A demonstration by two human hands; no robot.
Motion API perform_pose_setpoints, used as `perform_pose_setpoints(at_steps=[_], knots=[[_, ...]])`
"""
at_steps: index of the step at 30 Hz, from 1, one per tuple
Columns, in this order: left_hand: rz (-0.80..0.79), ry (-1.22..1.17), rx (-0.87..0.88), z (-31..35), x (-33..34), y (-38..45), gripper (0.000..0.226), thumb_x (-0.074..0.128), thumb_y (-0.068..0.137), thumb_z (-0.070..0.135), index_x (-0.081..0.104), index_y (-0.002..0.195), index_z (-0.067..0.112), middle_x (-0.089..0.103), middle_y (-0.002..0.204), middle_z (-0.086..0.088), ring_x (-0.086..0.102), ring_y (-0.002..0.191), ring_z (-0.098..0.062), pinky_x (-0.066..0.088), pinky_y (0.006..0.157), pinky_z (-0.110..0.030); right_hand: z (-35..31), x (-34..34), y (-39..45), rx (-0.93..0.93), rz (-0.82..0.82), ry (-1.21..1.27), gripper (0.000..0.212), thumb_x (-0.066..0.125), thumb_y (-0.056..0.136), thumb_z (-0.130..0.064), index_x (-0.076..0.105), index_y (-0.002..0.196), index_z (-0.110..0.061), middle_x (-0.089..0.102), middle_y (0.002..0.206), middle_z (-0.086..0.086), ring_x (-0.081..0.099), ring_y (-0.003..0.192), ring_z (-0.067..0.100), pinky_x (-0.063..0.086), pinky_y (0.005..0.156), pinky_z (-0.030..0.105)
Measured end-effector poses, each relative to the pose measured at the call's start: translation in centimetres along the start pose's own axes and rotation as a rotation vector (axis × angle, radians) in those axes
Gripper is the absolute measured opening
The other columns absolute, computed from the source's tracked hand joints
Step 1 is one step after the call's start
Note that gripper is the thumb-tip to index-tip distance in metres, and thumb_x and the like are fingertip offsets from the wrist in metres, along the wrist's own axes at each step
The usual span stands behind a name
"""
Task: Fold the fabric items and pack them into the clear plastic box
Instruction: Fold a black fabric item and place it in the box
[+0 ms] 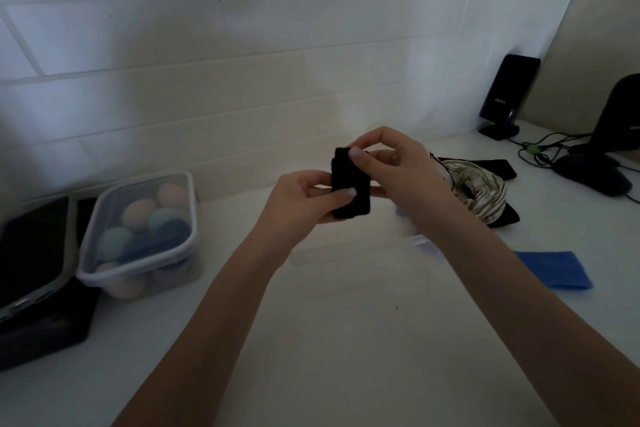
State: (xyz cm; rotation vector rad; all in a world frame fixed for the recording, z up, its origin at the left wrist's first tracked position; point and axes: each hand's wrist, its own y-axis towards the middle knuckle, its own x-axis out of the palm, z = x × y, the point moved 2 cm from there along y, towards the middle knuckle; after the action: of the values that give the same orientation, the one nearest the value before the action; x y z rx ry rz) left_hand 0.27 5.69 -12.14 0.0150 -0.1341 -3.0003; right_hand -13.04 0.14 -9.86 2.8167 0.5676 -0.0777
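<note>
Held item: a small black fabric piece [350, 184], folded into a compact rectangle, is held in the air above the tabletop [346, 340] between both hands.
Long axis: the black piece is seen standing nearly upright, its top edge tipped slightly to the left, its lower edge toward the wearer.
Left hand [301, 199]: it lies just left of the piece; its fingers [348, 193] are closed on the lower left part, the thumb pressed flat across the front face.
Right hand [398, 166]: it lies just right of the piece and higher; its fingers [356, 153] are pinched on the upper right corner.
Nearer hand: both hands are touching the fabric; neither is free.
Clear plastic box [363, 260]: a faint transparent box is made out directly below the fingers, on the tabletop. Its outline is hard to trace and its contents cannot be told.
Key relation: the box lies straight down from the held piece, so a short lowering is judged to be all that packing needs.
Waiting items: a striped cream fabric bundle [479, 189] on black cloth lies right of the right fingers; a blue fabric band [554, 269] lies lower right, well apart.
Other container: a lidded tub of pastel balls [145, 229] stands far left of the left fingers, and it is not the target.
Step judged: the fold looks nearly finished, the piece not yet packed.
</note>
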Motion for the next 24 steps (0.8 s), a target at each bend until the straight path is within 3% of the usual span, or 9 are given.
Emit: perform_pose_setpoints(at_steps=[3,6,10,13,17,21,24], knots=[[0.042,0.061,0.012,-0.1,-0.2,0.0,0.022,0.068,0.08,0.006,0.067,0.101,0.001,0.074,0.076,-0.009,0.072,0.07,-0.017,0.059,0.066,-0.024,-0.1,0.1,-0.1,0.018,-0.118,-0.077,0.01,0.061,0.088,-0.014,0.06,0.09,-0.023,0.069,0.082,0.002,0.067,0.073,0.008,0.06,0.067,0.028],[0.032,0.207,0.049,0.0,-0.3,-0.3,0.011,0.07,0.08,0.015,0.071,0.09,0.016,0.075,0.074,0.0,0.072,0.072,-0.014,0.056,0.07,-0.025,-0.3,0.1,-0.4,0.006,-0.169,-0.132,0.021,0.061,0.087,-0.006,0.058,0.092,-0.026,0.067,0.083,0.007,0.066,0.075,0.016,0.061,0.07,0.034],[0.105,0.443,0.142,0.1,-1.1,-1.7,0.008,0.066,0.082,0.033,0.072,0.078,0.03,0.07,0.068,0.019,0.06,0.063,0.005,0.041,0.061,-0.009,0.2,-0.1,-1.2,0.09,-0.119,-0.085,0.022,0.067,0.083,-0.009,0.052,0.098,-0.017,0.071,0.077,0.007,0.07,0.069,0.014,0.06,0.07,0.034],[0.217,0.617,0.267,-0.4,-2.1,-3.0,0.017,0.066,0.081,0.025,0.064,0.07,0.038,0.062,0.068,0.021,0.05,0.062,0.001,0.035,0.058,-0.01,1.0,0.3,-1.9,0.176,-0.143,-0.181,0.022,0.07,0.081,-0.015,0.048,0.088,-0.016,0.07,0.075,0.008,0.067,0.069,0.021,0.057,0.075,0.04],[0.312,0.862,0.318,-1.6,-2.8,-4.1,0.02,0.064,0.075,0.011,0.06,0.085,0.029,0.048,0.082,0.009,0.044,0.084,-0.011,0.032,0.07,-0.019,2.1,1.3,-2.9,0.256,-0.196,-0.383,0.032,0.072,0.08,-0.019,0.047,0.098,-0.01,0.07,0.082,0.013,0.069,0.073,0.024,0.06,0.068,0.036],[0.411,0.78,0.152,-2.7,-3.4,-4.6,0.018,0.054,0.075,0.001,0.051,0.083,0.017,0.039,0.06,0.004,0.039,0.055,-0.012,0.03,0.051,-0.019,3.1,2.8,-3.5,0.234,-0.217,-0.487,0.029,0.069,0.083,-0.018,0.042,0.094,-0.013,0.068,0.082,0.019,0.066,0.063,0.024,0.057,0.05,0.026],[0.364,0.644,0.096,-3.2,-3.7,-4.3,0.022,0.051,0.074,-0.005,0.051,0.084,0.014,0.036,0.053,0.002,0.034,0.047,-0.009,0.03,0.045,-0.017,3.2,4.1,-3.1,0.15,-0.257,-0.497,0.021,0.067,0.083,-0.011,0.046,0.083,-0.014,0.066,0.078,0.019,0.07,0.066,0.031,0.061,0.059,0.04]])
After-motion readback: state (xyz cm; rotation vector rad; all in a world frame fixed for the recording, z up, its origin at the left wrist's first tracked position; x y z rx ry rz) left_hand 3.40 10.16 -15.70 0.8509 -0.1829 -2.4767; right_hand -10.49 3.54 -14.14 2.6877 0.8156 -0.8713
